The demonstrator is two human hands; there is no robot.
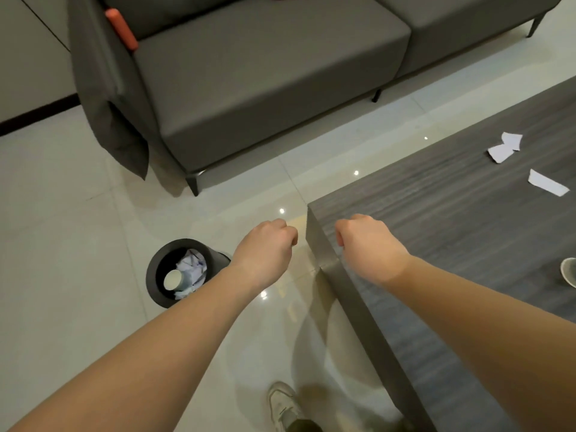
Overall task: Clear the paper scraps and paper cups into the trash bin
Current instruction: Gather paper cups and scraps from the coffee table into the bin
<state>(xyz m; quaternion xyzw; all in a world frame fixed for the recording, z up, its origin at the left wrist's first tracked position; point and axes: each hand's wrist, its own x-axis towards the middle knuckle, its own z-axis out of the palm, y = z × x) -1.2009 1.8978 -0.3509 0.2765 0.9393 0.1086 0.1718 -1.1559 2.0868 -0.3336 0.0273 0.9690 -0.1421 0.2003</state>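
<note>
A person stands at the corner of a dark wood-grain counter (452, 213), both fists loosely curled and apparently empty. The right hand (364, 241) hovers over the counter's near corner; the left hand (268, 244) hangs over the floor, just right of the trash bin (152, 269), which already holds a paper cup (173, 279) and crumpled paper. Paper scraps (505, 147) (547, 183) lie ahead and to the right, nearer the right hand; another cup (568, 271) sits at the frame's right edge.
</note>
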